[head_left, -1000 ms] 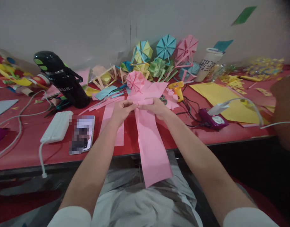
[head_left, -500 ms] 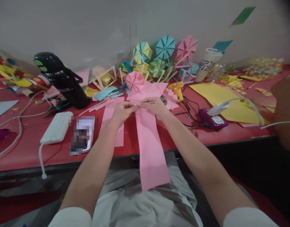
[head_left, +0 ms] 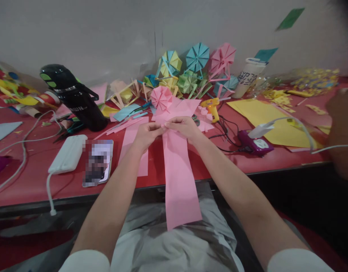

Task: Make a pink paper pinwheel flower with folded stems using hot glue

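A long pink paper strip (head_left: 179,177) runs from the middle of the red table (head_left: 34,177) over its front edge onto my lap. My left hand (head_left: 147,134) and my right hand (head_left: 185,128) meet at the strip's far end, both pinching it with fingers closed. Just beyond my hands lie more pink paper and a folded pink paper rosette (head_left: 162,98). Another pink strip (head_left: 132,147) lies flat under my left wrist.
A phone (head_left: 98,161) and white power bank (head_left: 67,153) lie left of my hands, behind them a black flask (head_left: 74,97). Paper pinwheels (head_left: 196,60) stand by the wall. A yellow glue gun (head_left: 212,107), purple socket (head_left: 255,142) and yellow sheet (head_left: 264,117) sit right. Another person's arm (head_left: 342,132) is at the right edge.
The strip's hanging lower end has swung slightly left and sunk a little. My right fingers have curled more over the strip's top end; my hands stay in place.
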Tool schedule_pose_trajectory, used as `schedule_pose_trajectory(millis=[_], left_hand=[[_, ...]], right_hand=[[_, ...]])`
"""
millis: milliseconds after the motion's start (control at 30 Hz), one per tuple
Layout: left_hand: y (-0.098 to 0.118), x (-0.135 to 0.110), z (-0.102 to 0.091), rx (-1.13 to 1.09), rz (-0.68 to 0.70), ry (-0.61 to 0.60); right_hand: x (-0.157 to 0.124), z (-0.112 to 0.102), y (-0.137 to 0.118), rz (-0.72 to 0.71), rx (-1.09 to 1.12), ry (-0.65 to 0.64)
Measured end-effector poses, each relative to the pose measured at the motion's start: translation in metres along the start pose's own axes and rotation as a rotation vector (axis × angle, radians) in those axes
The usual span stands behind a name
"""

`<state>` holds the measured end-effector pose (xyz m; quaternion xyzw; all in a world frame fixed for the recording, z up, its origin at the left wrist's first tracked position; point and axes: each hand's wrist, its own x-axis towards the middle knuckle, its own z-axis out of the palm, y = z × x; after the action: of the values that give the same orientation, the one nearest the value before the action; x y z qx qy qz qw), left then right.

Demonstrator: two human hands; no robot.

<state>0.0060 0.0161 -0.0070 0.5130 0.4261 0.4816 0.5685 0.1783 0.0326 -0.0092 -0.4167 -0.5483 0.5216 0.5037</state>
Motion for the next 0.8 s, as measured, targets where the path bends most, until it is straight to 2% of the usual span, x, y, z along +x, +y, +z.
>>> schedule_pose_trajectory(millis=[200,400,567,800], left_hand=[[-0.0024,0.0013,-0.0015,0.019,0.015,0.018],[-0.0043,0.0027,-0.0033,0.039,0.026,0.024],[-0.0021,0.0016,-0.0012,0.030,0.023,0.018],[-0.0039,0.0032,-0.0014,0.033,0.014,0.000]], right_hand=[[-0.0004,-0.0063,-0.0048,0.090,0.095,0.061],[-0.0028,-0.0067,-0.0078,0.095,0.060,0.009],[-0.0024,-0.0035,-0.0063,0.049,-0.045,-0.018],[-0.0022,-0.0026,-0.0053,-0.005,-0.069,-0.028]])
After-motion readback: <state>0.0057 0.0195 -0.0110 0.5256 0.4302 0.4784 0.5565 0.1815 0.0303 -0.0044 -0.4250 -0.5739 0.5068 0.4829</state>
